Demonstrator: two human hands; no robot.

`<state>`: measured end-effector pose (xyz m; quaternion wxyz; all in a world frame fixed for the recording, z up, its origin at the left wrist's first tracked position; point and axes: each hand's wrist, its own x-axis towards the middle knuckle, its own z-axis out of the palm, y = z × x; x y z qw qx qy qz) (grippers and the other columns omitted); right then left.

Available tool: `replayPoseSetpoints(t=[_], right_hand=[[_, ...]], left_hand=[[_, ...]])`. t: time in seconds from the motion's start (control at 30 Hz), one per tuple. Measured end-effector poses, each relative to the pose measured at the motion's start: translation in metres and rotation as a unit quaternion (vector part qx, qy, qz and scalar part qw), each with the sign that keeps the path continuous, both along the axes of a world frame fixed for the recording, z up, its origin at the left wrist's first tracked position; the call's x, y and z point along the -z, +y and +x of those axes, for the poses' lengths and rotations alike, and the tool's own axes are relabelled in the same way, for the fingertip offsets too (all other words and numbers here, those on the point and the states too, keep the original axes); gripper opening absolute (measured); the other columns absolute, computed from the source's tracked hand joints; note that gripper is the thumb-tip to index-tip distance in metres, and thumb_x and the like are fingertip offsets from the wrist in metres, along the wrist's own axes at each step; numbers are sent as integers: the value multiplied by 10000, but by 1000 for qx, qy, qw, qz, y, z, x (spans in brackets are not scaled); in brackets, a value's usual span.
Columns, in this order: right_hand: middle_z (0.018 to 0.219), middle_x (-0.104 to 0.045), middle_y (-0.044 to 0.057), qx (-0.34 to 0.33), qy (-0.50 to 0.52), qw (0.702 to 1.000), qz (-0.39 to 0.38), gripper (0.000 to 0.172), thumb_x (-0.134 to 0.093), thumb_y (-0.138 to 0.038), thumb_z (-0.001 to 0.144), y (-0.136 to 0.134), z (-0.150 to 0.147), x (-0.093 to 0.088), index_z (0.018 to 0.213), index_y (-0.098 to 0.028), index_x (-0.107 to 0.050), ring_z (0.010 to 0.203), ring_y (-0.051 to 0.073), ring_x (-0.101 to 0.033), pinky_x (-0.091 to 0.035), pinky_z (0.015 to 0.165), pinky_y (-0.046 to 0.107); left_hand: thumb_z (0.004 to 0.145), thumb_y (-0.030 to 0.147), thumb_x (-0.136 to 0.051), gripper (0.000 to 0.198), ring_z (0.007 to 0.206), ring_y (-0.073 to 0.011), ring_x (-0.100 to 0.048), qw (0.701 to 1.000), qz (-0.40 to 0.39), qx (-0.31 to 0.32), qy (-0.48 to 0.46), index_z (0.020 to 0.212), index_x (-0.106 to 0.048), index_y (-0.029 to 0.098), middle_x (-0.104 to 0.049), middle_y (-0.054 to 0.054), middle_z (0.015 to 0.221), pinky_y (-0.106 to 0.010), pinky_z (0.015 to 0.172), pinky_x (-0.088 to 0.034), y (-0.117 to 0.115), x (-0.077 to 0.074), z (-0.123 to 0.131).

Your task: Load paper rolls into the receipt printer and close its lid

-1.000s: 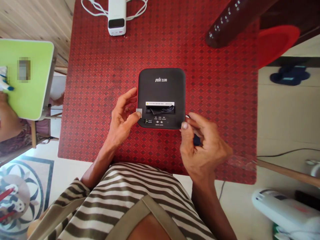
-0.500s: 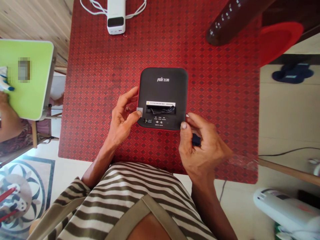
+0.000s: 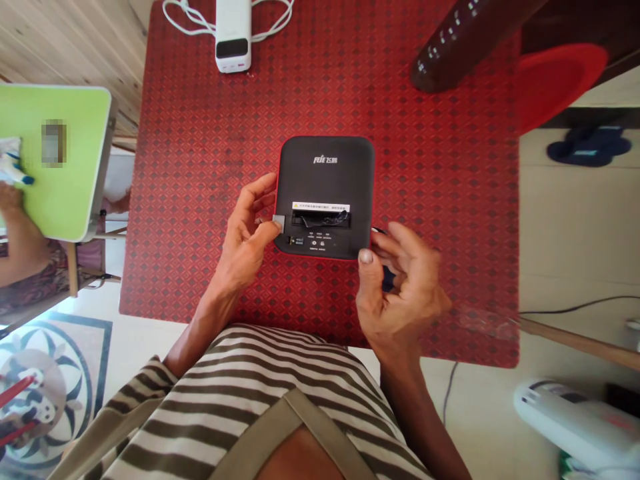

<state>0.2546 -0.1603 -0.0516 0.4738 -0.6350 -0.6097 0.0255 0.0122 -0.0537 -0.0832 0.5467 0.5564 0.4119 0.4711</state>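
A black receipt printer [image 3: 327,183] with red edges lies on the red patterned table. Clear film shows in its paper slot, under a white warning strip. My left hand [image 3: 245,233] grips its left side, the thumb pressing on a grey tab [image 3: 279,225] and the other fingers curled along the edge. At the lower right corner, my right hand [image 3: 403,280] has its thumb against the printer and a fingertip at its side, with the index finger lifted off. A dark item, partly hidden behind my right fingers, cannot be made out.
A white power bank [image 3: 233,40] with a white cable lies at the table's far left. A dark ribbed cylinder [image 3: 440,60] and a red stool-like seat [image 3: 560,80] are at the right. Another person's arm [image 3: 20,233] rests by a green table [image 3: 75,193].
My right index finger has lifted away from the printer's right side, and that hand has opened slightly. My left thumb stays on the grey tab. The printer has hardly moved.
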Motion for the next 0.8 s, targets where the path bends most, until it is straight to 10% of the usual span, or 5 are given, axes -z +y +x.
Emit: replayPoseSetpoints(t=[0.4, 0.63, 0.8], right_hand=[[1287, -1001, 141, 12, 18, 1000, 13, 475, -794, -406, 1249, 5, -2, 6, 1704, -277, -763, 1035, 309, -1007, -843, 817, 414], [1244, -997, 63, -65, -121, 990, 34, 279, -791, -213, 1243, 38, 22, -42, 1463, -340, -905, 1073, 289, -962, -801, 1027, 457], [1331, -967, 113, -199, -201, 955, -85, 265, -763, -118, 1198, 96, 17, -58, 1364, -277, -896, 1239, 355, -900, -743, 1143, 541]], left_hand=[[1071, 772, -936, 809, 1650, -397, -761, 1000, 19, -11, -21, 1766, -679, 448, -803, -86, 1771, -564, 1318, -670, 2, 15, 6], [1081, 823, -926, 825, 1626, -403, -792, 999, 38, -18, -23, 1746, -669, 407, -833, -110, 1711, -564, 1280, -693, 3, 16, 9], [1134, 740, -919, 743, 1599, -386, -816, 999, 30, -9, -36, 1747, -673, 400, -839, -113, 1721, -582, 1308, -698, 0, 9, 10]])
